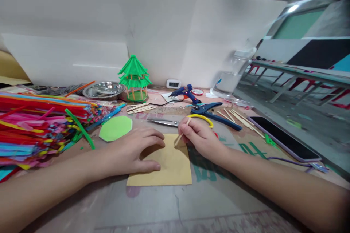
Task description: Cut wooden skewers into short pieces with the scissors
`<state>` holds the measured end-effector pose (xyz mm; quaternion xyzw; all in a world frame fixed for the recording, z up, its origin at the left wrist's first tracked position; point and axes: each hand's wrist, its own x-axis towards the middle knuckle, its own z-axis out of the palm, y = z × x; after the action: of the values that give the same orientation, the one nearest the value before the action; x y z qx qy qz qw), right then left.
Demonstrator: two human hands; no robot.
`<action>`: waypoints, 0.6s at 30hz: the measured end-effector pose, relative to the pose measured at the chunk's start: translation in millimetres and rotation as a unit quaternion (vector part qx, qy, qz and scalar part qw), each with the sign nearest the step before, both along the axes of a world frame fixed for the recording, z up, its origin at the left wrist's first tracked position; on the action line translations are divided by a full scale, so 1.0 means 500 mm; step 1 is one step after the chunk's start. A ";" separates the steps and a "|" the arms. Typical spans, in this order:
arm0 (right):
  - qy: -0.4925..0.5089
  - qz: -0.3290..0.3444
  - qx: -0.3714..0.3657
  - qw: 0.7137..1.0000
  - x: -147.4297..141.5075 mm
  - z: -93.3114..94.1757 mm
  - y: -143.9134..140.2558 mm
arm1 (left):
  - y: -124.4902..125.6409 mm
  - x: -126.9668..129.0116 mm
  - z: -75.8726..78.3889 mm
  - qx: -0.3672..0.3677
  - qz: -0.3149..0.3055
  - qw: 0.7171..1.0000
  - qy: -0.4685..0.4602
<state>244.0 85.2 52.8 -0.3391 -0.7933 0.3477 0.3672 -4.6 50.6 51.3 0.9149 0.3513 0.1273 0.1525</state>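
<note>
My right hand (202, 138) pinches a thin wooden stick (178, 140), holding it at a slant with its lower end at the upper right part of a yellow square board (172, 173). Over the left side of that board lies my left hand (133, 149), thumb and fingers apart, with nothing in it. Scissors (163, 121) with yellow handles lie just beyond the board, partly covered by my right hand. A light green octagonal piece (116, 128) is on the table beyond my left wrist.
Bundles of coloured pipe cleaners (38, 116) crowd the left. Behind stand a green pagoda model (133, 76), a steel dish (104, 90), a blue glue gun (182, 91) and a plastic bottle (229, 76). Blue-handled pliers (222, 119), wooden sticks (247, 121) and a phone (284, 138) lie right.
</note>
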 end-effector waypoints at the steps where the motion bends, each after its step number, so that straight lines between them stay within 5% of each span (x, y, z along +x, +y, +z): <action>1: -0.017 0.019 0.018 1.000 -0.002 0.001 -0.004 | -0.002 0.003 -0.001 0.007 0.001 1.000 0.000; 6: -0.085 0.104 0.104 0.985 -0.012 0.003 -0.009 | -0.005 0.012 -0.002 0.014 0.014 1.000 0.009; 12: -0.147 0.057 0.245 0.957 -0.009 0.002 0.001 | -0.002 0.015 -0.002 0.023 0.015 0.999 0.017; 18: -0.134 0.163 0.206 0.956 -0.019 0.013 -0.025 | -0.002 0.015 0.000 0.015 0.006 1.000 0.004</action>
<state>234.5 72.7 59.5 -0.1654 -0.9341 0.1834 0.2578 2.8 49.4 51.1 0.9157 0.3552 0.1296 0.1365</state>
